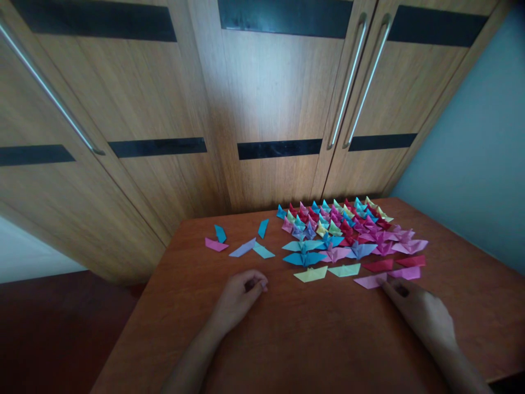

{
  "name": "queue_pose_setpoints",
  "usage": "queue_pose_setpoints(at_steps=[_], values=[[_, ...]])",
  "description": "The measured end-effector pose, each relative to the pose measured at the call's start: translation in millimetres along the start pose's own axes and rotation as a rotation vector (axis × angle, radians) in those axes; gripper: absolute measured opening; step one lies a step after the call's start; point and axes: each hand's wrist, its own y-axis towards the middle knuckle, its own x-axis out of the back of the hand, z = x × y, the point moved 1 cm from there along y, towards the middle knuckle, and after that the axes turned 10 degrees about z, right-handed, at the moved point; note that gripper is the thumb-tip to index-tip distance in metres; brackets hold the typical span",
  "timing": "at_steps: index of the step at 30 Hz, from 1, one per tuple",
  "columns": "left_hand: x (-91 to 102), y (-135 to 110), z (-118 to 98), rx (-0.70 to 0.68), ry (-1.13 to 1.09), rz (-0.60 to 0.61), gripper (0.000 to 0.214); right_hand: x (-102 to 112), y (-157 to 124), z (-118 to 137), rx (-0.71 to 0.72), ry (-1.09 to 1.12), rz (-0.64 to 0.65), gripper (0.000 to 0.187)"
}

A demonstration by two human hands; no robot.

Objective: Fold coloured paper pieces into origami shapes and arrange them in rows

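Note:
My right hand (424,314) is at the right, its thumb and fingertips closed on the near end of a light pink folded paper piece (369,281) lying on the table. Beside those fingers is a magenta folded piece (406,272). My left hand (241,295) rests on the table left of centre, fingers curled in towards the thumb, with nothing visible in them. Beyond it lie a lavender folded strip (243,248) and a light teal strip (263,250). Yellow (310,274) and pale green (344,270) folded pieces lie between the hands, farther back.
Rows of colourful paper cranes (336,230) crowd the back right of the brown table (295,339). Two red folded strips (378,266) lie before them. A magenta strip (216,244) and two blue ones (220,233) are at the back left. Wooden cabinet doors (274,87) stand behind.

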Motion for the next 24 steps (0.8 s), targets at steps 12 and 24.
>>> queue_pose_setpoints(at_steps=[12,24], values=[[0.3,-0.4,-2.7,0.008,0.008,0.013,0.023,-0.7,-0.4,-0.2,0.007,-0.038,-0.018,0.05],[-1.0,0.5,-0.7,0.011,0.008,-0.002,0.025,-0.9,-1.0,1.7,0.027,0.008,-0.06,0.046]])
